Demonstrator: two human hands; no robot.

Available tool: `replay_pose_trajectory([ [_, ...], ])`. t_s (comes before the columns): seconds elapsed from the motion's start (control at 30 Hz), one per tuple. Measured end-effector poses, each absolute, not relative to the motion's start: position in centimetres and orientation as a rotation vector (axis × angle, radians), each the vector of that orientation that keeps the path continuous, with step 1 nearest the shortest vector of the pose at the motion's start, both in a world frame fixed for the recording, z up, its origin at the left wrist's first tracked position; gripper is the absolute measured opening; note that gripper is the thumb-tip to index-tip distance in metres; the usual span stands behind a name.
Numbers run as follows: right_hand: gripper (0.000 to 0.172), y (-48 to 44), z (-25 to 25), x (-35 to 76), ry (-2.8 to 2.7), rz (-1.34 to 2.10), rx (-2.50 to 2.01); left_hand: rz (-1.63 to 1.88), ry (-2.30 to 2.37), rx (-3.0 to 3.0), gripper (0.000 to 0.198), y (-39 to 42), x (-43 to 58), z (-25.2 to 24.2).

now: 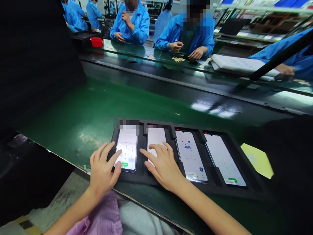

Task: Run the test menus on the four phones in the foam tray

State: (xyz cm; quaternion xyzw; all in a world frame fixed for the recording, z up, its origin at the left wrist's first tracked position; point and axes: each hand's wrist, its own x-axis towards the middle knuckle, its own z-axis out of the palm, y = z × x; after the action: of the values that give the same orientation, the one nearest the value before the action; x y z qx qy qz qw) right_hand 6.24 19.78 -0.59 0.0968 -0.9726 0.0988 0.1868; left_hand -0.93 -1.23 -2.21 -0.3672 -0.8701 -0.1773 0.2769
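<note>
Several smartphones lie face up, screens lit, in the slots of a black foam tray. My left hand is over the lower left part of the leftmost phone, which shows a dial pad; its fingers are apart and the index fingertip is at the keys. My right hand spreads over the second phone and hides much of its screen, its index finger pointing left toward the first phone. Further right, the third phone shows a pale screen with blue graphics. The rightmost phone shows a green button.
A yellow paper lies right of the tray on the green table. Beyond a dark ledge, people in blue coats sit at another bench, with a red bin and a white stack. Black covers stand at both sides.
</note>
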Motion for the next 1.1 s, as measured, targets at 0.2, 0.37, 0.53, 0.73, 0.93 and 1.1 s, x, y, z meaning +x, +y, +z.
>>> replay_pose_trajectory([
  [0.2,0.037,18.1,-1.3,3.3,-2.847,0.154,0.246,-0.511,-2.336,-0.98,0.031,-1.6,-1.0,-2.6],
  [0.37,0.037,18.0,-1.5,3.2,-2.817,0.137,0.207,-0.556,-2.32,-0.98,0.034,-2.2,-1.1,-2.8],
  [0.53,0.039,18.0,-1.3,3.2,-2.8,0.133,0.199,-0.598,-2.314,-1.001,0.035,-2.8,-1.2,-3.4],
  [0.73,0.04,18.4,-0.8,3.8,-2.788,0.189,0.132,-0.607,-2.287,-1.026,0.035,-3.2,-1.4,-3.7],
  [0.93,0.037,18.4,-1.3,3.8,-2.86,0.162,0.151,-0.627,-2.283,-1.03,0.035,-3.1,-1.5,-3.9],
  [1.1,0.04,18.6,-0.9,4.0,-2.794,0.179,0.142,-0.627,-2.28,-1.027,0.035,-3.1,-1.4,-3.9],
])
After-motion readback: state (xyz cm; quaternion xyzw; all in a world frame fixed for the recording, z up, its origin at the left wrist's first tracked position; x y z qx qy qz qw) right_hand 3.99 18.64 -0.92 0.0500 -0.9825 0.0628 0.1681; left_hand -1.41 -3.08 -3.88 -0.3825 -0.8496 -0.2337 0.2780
